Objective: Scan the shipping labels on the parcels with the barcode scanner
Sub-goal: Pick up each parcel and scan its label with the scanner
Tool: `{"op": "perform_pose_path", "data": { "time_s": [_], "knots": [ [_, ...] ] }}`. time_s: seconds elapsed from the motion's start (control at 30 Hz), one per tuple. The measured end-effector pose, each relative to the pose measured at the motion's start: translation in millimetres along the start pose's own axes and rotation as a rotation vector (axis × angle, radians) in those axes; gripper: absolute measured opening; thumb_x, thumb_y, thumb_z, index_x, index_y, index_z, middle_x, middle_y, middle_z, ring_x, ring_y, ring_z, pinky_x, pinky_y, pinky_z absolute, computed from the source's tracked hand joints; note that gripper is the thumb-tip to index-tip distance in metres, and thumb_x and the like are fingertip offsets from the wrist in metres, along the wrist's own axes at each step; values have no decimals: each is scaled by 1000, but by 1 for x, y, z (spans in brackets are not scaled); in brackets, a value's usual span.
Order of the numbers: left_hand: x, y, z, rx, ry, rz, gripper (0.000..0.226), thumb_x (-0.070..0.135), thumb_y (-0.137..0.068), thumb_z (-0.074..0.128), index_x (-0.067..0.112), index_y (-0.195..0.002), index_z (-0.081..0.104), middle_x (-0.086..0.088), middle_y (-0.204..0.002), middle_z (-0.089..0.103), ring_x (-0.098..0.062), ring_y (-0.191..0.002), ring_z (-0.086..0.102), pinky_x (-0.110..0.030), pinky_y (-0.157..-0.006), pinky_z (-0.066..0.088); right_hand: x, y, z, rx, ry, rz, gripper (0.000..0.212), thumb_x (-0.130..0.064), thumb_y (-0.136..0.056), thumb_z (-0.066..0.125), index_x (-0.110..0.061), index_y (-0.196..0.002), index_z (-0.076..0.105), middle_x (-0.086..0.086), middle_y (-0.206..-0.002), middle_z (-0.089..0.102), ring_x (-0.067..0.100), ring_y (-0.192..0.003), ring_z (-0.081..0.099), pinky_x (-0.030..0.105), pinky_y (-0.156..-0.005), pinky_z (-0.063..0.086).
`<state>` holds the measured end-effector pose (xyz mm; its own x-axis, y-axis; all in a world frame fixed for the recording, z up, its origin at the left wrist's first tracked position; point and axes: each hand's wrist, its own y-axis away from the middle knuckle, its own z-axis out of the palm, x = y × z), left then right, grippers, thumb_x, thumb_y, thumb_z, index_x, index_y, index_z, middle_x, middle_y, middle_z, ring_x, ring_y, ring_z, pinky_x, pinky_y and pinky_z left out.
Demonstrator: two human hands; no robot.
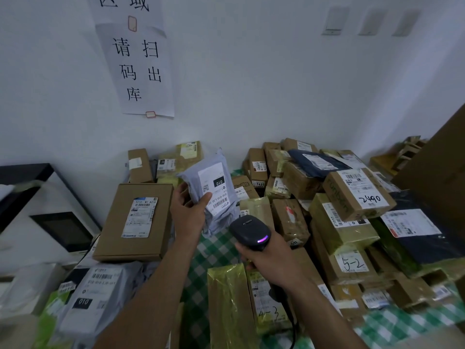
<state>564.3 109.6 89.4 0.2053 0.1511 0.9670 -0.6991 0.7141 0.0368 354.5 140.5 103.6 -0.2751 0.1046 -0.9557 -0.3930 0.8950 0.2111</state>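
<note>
The left hand (189, 213) holds a soft gray bag (219, 221) up above the table. The thumb presses on the front of the bag and the other fingers curl round behind it. The white label (213, 183) on the bag faces up toward the person, and it sits just past the thumb tip. The left arm reaches up from the bottom, with the wrist bent a little to the right. The right hand (267, 260) is just to the right of the left hand and a bit lower. Its fingers are wrapped tight round the handle of a black scanner (251, 231). The scanner's nose points at the bottom of the bag and is very near it. A small purple light glows on the scanner's back. A dark cord (293, 331) hangs down under the right wrist. Left of the left hand lies a flat brown box (118, 235) with a label on top. Right of the right hand is a big pile of brown boxes (327, 238). Under both hands is a green and white checked cloth (216, 251). A box marked 4-3 (264, 293) lies under the right wrist.
</note>
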Motion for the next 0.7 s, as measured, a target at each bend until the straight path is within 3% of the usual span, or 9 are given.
{"op": "perform_pose_path", "data": {
  "time_s": [0.13, 0.27, 0.37, 0.5, 0.6, 0.7],
  "knots": [
    [-3, -3, -1, 6, 10, 9, 58, 1, -81, 84, 30, -123, 56, 7, -117, 67, -8, -97, 68, -21, -67, 61, 1, -3, -1, -10, -19, 0, 39, -23, -87, 83, -21, -121, 64, 5, -86, 76, 18, -69, 72, 31, -65, 63],
    [-10, -10, -2, 26, -33, 26, 58, 8, -86, 81, 18, -138, 57, 4, -123, 68, -15, -106, 70, -22, -70, 61, 2, -9, -6, -12, -23, 8, 39, -24, -88, 82, -24, -123, 64, 2, -91, 77, 16, -65, 72, 27, -63, 60],
    [-13, -22, 1, 67, -85, 60, 54, 15, -94, 74, 18, -143, 52, 1, -126, 65, -18, -111, 67, -19, -73, 60, 2, -20, -13, 8, -16, 8, 37, -26, -89, 80, -27, -123, 65, -7, -88, 74, 9, -66, 71, 22, -61, 55],
    [-13, -60, 10, 57, -164, 110, 56, 19, -98, 69, 15, -148, 44, 1, -128, 61, -18, -117, 63, -12, -72, 55, 3, -48, -20, 56, 53, 16, 40, -33, -87, 82, -29, -124, 67, -14, -96, 74, -2, -82, 67, 13, -67, 46],
    [-17, -92, 28, 48, -239, 92, 59, 26, -100, 67, 18, -152, 39, -4, -137, 61, -22, -118, 65, -18, -76, 54, 3, -71, -20, 45, 39, 47, 38, -32, -87, 82, -32, -122, 67, -19, -103, 72, -8, -90, 63, 6, -66, 44],
    [-27, -119, 56, 26, -268, 0, 52, 23, -103, 61, 16, -151, 42, -1, -130, 62, -19, -110, 65, -13, -67, 53, 8, -90, -19, 16, 13, 82, 34, -27, -90, 80, -37, -118, 64, -26, -101, 67, -15, -88, 58, 0, -62, 41]
  ]
}}
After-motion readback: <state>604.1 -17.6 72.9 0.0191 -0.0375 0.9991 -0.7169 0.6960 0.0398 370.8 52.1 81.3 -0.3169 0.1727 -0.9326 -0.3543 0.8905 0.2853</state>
